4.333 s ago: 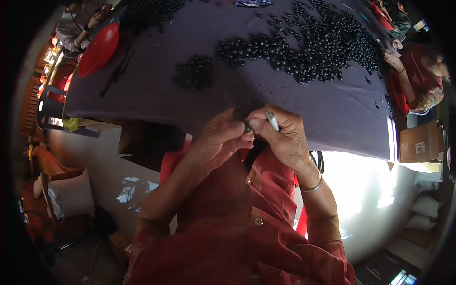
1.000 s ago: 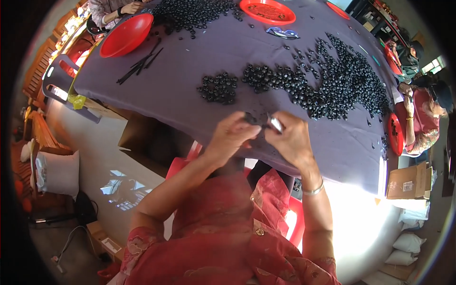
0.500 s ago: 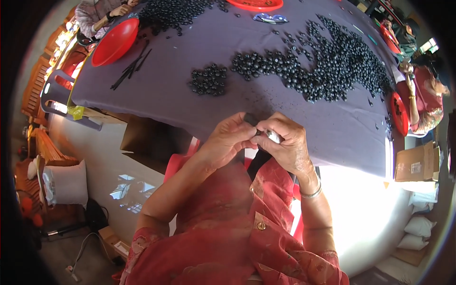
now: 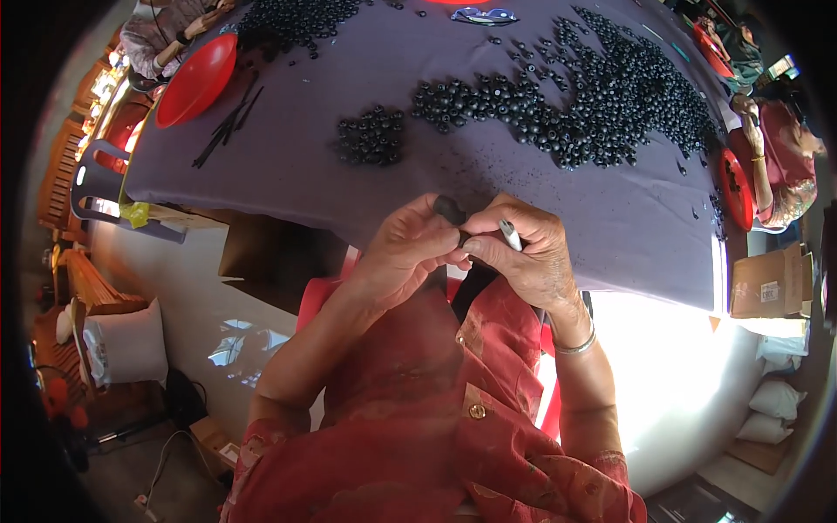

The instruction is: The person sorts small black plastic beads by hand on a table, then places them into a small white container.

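Just beyond the table's near edge, my two hands meet in front of my chest. My left hand pinches a dark, rounded, stick-like piece whose end rises above the fingertips. My right hand is closed around a slim silver-white tool; its tip is hidden by the fingers, so its kind cannot be made out. The right thumb and fingertips meet the left fingertips at the dark piece. Beyond the hands lie a small cluster of black beads and a wide spread of black beads.
Thin black sticks lie at the left beside a red bowl. Glasses rest at the far side. Another red bowl stands by a co-worker at the right. A cardboard box stands beyond the right edge of the cloth-covered table.
The silver-white tool in my right hand has turned, showing more of its length. The dark piece has tilted and shows more above my left fingers. The whole view has shifted slightly.
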Demonstrator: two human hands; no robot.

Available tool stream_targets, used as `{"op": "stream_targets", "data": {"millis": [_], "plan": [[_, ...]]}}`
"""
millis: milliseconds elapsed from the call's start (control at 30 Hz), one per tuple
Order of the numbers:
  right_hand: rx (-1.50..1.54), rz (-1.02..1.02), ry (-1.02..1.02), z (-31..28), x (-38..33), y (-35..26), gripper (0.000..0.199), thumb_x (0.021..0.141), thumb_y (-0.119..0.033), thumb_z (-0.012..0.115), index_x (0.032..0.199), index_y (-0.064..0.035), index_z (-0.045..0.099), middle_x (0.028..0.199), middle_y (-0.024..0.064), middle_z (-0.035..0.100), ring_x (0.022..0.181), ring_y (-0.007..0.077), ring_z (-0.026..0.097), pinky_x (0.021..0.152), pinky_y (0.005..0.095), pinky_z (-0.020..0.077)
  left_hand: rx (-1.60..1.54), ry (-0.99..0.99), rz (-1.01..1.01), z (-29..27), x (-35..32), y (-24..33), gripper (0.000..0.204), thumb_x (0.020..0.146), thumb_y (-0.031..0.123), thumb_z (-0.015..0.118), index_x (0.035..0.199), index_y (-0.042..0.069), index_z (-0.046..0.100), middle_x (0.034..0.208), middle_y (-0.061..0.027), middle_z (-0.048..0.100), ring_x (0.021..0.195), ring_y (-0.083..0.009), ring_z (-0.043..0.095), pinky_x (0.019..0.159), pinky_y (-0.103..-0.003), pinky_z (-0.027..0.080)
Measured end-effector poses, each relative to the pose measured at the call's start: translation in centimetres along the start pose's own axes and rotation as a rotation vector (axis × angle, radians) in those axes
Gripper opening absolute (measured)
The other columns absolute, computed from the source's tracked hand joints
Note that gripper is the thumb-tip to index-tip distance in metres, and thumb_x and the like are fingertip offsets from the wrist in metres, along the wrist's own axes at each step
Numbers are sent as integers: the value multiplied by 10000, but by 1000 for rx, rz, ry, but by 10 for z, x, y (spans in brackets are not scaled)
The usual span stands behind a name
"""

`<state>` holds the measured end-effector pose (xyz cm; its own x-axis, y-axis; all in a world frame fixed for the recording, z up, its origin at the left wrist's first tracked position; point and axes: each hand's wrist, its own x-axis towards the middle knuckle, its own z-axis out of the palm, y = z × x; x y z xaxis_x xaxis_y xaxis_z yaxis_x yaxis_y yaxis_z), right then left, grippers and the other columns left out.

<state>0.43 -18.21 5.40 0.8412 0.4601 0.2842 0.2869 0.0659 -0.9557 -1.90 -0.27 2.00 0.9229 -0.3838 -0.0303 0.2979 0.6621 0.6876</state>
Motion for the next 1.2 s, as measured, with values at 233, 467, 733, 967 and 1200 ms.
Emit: {"op": "stream_targets", "data": {"millis": [233, 467, 733, 967, 1200], "plan": [[15, 35, -10, -1, 4, -2, 93, 813, 14, 678, 903, 0, 661, 769, 40, 591, 677, 111, 595, 607, 237, 474, -89, -13, 5, -1, -2, -3, 185, 899, 44, 583, 1071, 65, 517, 929, -25, 585, 860, -114, 594, 764, -291, 517], [-340, -183, 75, 10, 1, -1, 224, 676, -5, 794, 851, -34, 657, 729, 13, 577, 631, 90, 528, 560, 238, 426, -45, 12, 30, 4, -1, -1, 185, 903, 31, 568, 1077, 74, 519, 961, -30, 595, 889, -126, 595, 769, -279, 516], [-276, -117, 62, 5, -2, -5, 182, 680, -19, 796, 778, -28, 642, 684, 11, 559, 588, 84, 494, 525, 244, 402, -119, -93, -35, 2, 0, -5, 115, 906, 64, 579, 1004, 70, 520, 870, -39, 595, 792, -120, 598, 708, -284, 537], [-159, -41, -12, 0, 0, -3, 98, 789, -31, 717, 854, 1, 651, 714, 35, 584, 624, 105, 566, 557, 250, 453, -97, -31, -79, 0, 1, -7, 162, 891, 131, 625, 1007, 70, 529, 842, -20, 579, 732, -108, 559, 680, -314, 502], [-152, -38, 6, -1, 0, -4, 80, 785, -11, 716, 847, -3, 665, 711, 22, 580, 601, 79, 539, 548, 231, 432, -110, -68, -52, 0, -1, -6, 192, 894, 155, 625, 1029, 71, 518, 876, -31, 586, 749, -111, 554, 683, -320, 494]]}}
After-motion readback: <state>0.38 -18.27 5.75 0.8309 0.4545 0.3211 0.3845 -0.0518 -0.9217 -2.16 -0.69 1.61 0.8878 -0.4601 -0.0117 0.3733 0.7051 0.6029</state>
